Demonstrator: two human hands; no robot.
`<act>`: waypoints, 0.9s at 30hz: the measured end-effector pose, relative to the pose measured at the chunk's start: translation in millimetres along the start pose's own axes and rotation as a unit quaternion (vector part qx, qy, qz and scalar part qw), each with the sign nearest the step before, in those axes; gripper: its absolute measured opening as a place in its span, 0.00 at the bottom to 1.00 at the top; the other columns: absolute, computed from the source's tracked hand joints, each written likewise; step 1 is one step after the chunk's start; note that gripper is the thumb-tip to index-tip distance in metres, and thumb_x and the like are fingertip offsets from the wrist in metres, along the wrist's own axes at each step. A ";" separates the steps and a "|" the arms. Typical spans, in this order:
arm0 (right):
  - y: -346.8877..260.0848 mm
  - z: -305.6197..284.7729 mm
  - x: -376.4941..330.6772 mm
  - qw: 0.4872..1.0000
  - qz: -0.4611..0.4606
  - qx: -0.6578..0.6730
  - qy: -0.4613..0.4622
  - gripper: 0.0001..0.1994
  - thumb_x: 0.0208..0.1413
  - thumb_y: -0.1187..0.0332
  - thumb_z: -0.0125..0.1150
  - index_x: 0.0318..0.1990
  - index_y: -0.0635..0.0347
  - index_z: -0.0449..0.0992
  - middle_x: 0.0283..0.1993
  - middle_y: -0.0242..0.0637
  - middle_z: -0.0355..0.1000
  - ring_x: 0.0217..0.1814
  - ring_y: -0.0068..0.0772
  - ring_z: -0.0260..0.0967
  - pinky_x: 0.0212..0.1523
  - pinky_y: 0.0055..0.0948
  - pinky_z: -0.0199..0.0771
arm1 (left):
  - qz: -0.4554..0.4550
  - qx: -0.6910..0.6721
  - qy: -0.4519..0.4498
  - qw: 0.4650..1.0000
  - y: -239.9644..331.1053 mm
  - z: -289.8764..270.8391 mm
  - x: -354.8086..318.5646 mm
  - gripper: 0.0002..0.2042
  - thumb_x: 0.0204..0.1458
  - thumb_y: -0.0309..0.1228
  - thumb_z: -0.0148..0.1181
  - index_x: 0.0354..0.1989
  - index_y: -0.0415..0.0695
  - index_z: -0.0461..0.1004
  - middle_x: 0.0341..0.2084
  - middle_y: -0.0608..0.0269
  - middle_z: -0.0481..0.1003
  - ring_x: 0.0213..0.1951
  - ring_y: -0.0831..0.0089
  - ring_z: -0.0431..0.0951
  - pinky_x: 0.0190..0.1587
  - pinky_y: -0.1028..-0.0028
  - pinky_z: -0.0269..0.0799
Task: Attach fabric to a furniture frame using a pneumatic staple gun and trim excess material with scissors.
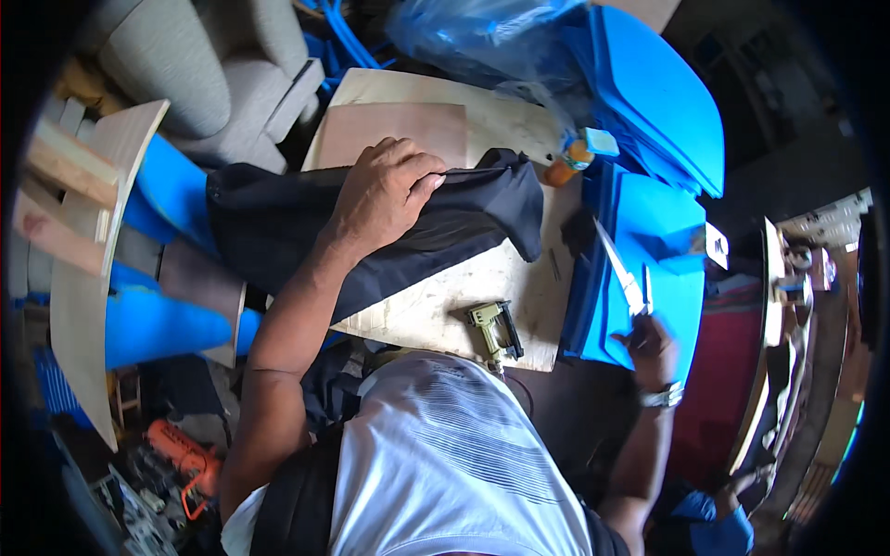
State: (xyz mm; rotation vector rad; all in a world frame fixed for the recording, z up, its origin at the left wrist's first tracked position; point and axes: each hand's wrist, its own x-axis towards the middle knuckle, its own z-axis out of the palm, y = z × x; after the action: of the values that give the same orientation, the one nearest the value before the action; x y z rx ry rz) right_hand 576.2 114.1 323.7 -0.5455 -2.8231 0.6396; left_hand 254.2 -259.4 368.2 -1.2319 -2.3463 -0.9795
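My left hand (pixel 389 190) is closed on the upper edge of a black cloth (pixel 306 222), its thumb and fingers pinching a fold. The cloth lies across a pale wooden board (pixel 436 287) and hangs past its left side. Off to the right, my right hand (pixel 649 352) grips a pair of scissors (pixel 623 269), a long silver blade pointing up and away. The scissors are over blue foam sheets (pixel 663 222), apart from the cloth. A green-and-black staple gun (pixel 494 329) rests on the board near my body.
An orange bottle (pixel 567 165) stands by the board's far right corner. Clear plastic wrapping (pixel 491 42) lies behind. Grey upholstered pieces (pixel 176 69) and wooden frames with blue foam (pixel 158 329) crowd the left. Another person (pixel 714 528) is at the lower right.
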 end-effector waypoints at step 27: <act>-187.6 -197.3 121.4 0.893 -0.298 -0.337 0.009 0.22 0.38 0.70 0.63 0.46 0.63 0.74 0.40 0.47 0.72 0.37 0.51 0.69 0.37 0.46 0.68 | -0.204 0.034 0.327 0.922 -113.2 -103.6 7.7 0.09 0.56 0.31 0.62 0.40 0.38 0.77 0.34 0.62 0.77 0.39 0.73 0.75 0.46 0.71 0.71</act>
State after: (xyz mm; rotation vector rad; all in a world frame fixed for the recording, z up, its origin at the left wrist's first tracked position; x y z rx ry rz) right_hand 459.9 78.8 595.9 0.2505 -2.8970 -0.4708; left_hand 153.8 -371.6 398.4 -0.2908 -2.0736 -1.1891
